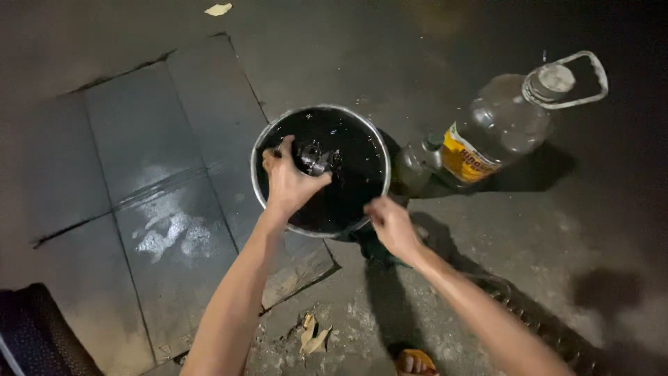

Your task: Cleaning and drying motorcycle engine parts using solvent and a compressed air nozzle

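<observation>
Left hand (289, 182) fingers curled around small shiny object in dark round pan (261, 150); right hand (391, 224) pinches pan's rim. Clear jug (511, 118), yellow label (463, 159), lies beside.

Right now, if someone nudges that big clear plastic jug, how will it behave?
The big clear jug looks nearly empty, so it is probably light and would slide or tip easily. Its rounded body suggests it could roll once down. The thin plastic likely flexes when squeezed; the loop handle seems the surest place to lift it.

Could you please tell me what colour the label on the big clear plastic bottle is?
Mostly yellow, on the big clear plastic bottle, seen in the head view.
</observation>
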